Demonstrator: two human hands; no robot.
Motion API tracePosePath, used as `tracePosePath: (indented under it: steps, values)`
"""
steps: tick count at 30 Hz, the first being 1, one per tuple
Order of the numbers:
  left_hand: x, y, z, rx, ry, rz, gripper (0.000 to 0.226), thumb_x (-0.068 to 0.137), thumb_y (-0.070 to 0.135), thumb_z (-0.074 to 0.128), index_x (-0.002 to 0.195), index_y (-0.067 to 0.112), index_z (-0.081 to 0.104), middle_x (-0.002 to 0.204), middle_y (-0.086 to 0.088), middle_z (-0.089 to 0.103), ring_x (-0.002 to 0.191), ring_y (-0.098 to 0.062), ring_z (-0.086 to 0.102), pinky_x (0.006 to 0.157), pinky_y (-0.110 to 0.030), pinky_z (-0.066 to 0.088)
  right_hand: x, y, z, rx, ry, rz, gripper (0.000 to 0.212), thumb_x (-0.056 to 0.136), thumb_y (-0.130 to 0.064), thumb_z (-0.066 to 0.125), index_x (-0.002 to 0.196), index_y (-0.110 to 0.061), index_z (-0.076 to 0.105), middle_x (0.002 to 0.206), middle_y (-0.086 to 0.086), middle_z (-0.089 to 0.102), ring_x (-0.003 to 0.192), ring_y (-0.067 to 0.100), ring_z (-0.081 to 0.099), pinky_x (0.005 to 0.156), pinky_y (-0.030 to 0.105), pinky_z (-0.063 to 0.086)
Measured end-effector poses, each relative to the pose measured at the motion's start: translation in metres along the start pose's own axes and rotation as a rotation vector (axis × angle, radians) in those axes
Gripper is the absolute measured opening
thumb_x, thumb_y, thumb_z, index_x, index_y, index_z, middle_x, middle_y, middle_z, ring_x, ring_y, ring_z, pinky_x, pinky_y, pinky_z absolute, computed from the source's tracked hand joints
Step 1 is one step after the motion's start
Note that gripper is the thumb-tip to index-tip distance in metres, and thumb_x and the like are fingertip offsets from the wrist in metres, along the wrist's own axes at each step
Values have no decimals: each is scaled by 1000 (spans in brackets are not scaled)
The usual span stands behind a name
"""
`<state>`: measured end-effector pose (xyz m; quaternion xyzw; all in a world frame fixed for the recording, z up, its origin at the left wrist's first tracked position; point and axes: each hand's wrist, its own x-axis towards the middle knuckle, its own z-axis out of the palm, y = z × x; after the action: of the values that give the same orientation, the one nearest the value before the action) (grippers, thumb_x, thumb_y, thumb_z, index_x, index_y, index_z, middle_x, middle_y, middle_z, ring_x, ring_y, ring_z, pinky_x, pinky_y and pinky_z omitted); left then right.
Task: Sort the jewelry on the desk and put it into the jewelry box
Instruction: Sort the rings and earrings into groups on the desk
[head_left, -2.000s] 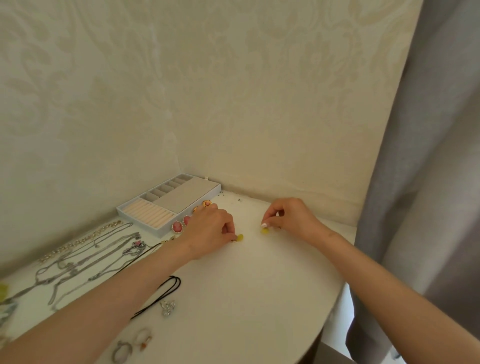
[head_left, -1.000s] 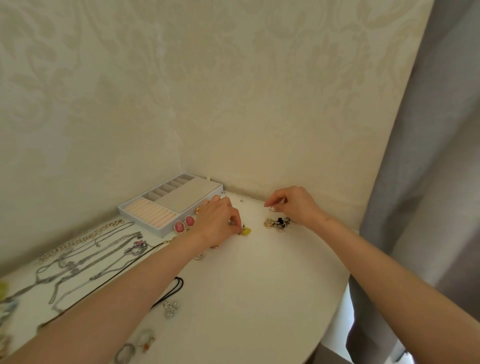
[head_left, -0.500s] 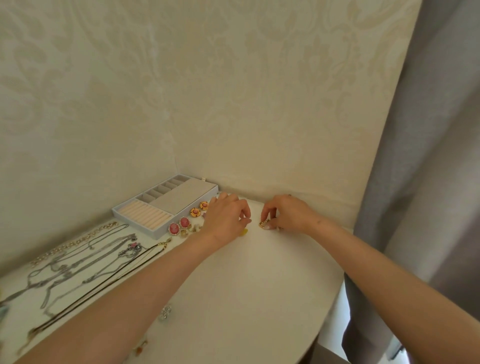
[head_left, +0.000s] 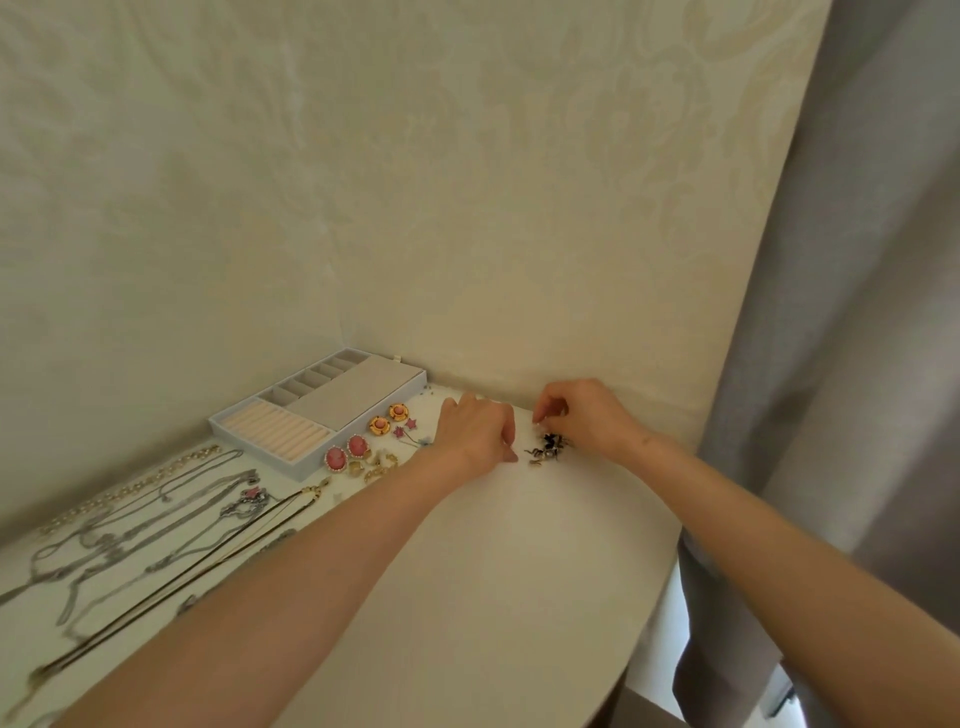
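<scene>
In the head view, a white surface (head_left: 493, 582) was seen filling the lower half of the frame, set into the corner of a pale patterned wall (head_left: 415, 208), with a grey curtain (head_left: 857, 312) down the right edge. The jewelry box (head_left: 358, 395) was set left of centre against the wall, with cream ring rolls (head_left: 280, 434) at its near end and a row of small compartments (head_left: 317, 376) along its far side. Just beside the box's right wall, two pink oval earrings (head_left: 357, 446), two round gold earrings (head_left: 378, 425), small pink star studs (head_left: 399, 431) and a few gold pieces (head_left: 387, 460) were laid on the surface. Silver and dark chains (head_left: 104, 544) were spread across the lower left. The left hand (head_left: 475, 431) was placed at the centre, knuckles up, its fingers curled down towards the surface; whether anything was held could not be told. The right hand (head_left: 582, 421) was positioned just right of it, its fingertips drawn narrowly together above a small black-and-gold cluster (head_left: 548, 451). Whether any piece was gripped could not be told.
</scene>
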<state>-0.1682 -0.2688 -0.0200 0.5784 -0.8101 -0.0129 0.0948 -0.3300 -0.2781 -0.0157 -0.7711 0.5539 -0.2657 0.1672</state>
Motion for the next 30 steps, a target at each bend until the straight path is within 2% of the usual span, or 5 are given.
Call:
tracePosePath:
  steps: [9, 12, 22, 26, 30]
  values:
    - [3, -3, 0, -54, -17, -24, 22, 82, 33, 69, 98, 19, 61, 107, 2, 64, 112, -20, 46, 88, -32, 29, -2, 6, -5, 10, 71, -1, 22, 80, 5, 62, 93, -9, 73, 83, 3, 64, 65, 7, 50, 58, 10, 36]
    - [2, -1, 1, -78, 35, 9, 18, 82, 29, 70, 94, 19, 63, 103, 3, 64, 107, -18, 48, 85, -31, 28, -8, 9, -19, 7, -14, 0, 22, 78, 8, 62, 89, -8, 73, 78, 3, 61, 56, 0, 46, 55, 7, 37]
    - [2, 2, -14, -353, 198, 4, 8, 88, 18, 63, 91, 12, 59, 88, -1, 65, 86, -20, 59, 74, -33, 45, -18, 24, -16, -96, -38, 91, 18, 73, -7, 78, 89, -11, 70, 67, -10, 51, 60, 8, 50, 51, 12, 34]
    - [3, -8, -23, -366, 210, -12, 14, 85, 13, 65, 82, 19, 52, 78, 4, 57, 78, -17, 54, 66, -28, 38, -19, 28, -6, -28, 1, 92, 14, 73, -9, 79, 85, -10, 71, 66, -5, 55, 59, 8, 49, 54, 20, 37]
    - [2, -18, -21, -391, 169, -23, 17, 86, 3, 56, 91, 19, 59, 73, 10, 62, 82, -15, 60, 75, -30, 47, -18, 31, -2, 4, 39, 99, 8, 76, -10, 76, 81, -13, 70, 67, -6, 55, 63, 10, 51, 62, 25, 39]
